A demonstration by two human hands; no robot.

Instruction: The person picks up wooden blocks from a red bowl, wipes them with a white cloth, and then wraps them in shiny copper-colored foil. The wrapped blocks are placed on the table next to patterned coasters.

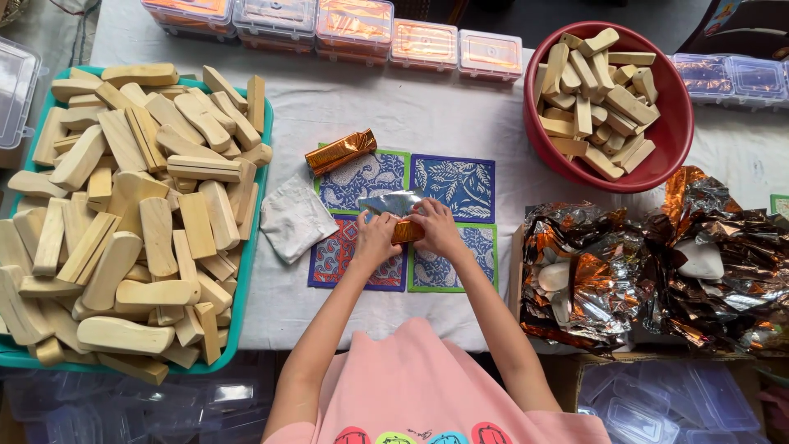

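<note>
Hidden bits first: the small block [408, 231] both hands work on is mostly covered by fingers, only a strip of orange-copper foil shows btwn them, so exact shape can't be told. A silvery foil flap [393, 202] sticks out from it toward the far edge of the counter [427, 115]. Teal tray [244, 271] is cut off at the left edge of view & runs past the near-left corner of the counter; far row of clear lidded boxes [353, 23] is cut by the top of frame.

Left hand [376, 238] w/ palm down, forearm coming in from the near edge at a slant, fingers pressed together & curled over the block's left end. Right hand [436, 228] mirrors it, fingers pinching the block's right end, thumb tucked under, not visible. Both wrists low, just above the patterned cloth squares [456, 187] at counter centre.

Block's long axis runs roughly left-right, parallel to the near edge, lying on the squares. A finished foil-wrapped block [340, 151] lies just beyond, tilted, its right end toward the far edge. White cloth [294, 218] sits beside the squares on the left. Bare wooden blocks [131, 214] heap in the tray; more fill the red bowl [670, 123] near the far-right corner. Crumpled foil sheets [649, 255] pile at the right edge
</note>
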